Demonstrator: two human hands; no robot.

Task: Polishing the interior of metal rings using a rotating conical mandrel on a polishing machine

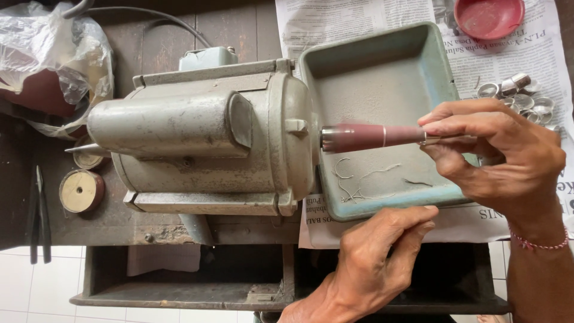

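Observation:
A grey bench motor (203,137) lies across a dark wooden bench. Its tapered spindle, wrapped in a reddish abrasive sleeve (368,137), points right over a worn blue-green metal tray (382,66). My right hand (496,155) pinches a small metal ring (426,141) at the thin tip of the spindle, thumb below and fingers above. My left hand (376,257) rests by the tray's near rim, its fingers curled together with nothing visible in them.
Thin wire scraps (359,179) lie in the tray. Newspaper (353,24) underlies it, with a red bowl (487,18) and several metal rings (520,96) at the right. A plastic bag (48,54), round discs (81,190) and pliers (39,209) sit left. An open drawer (197,287) lies below.

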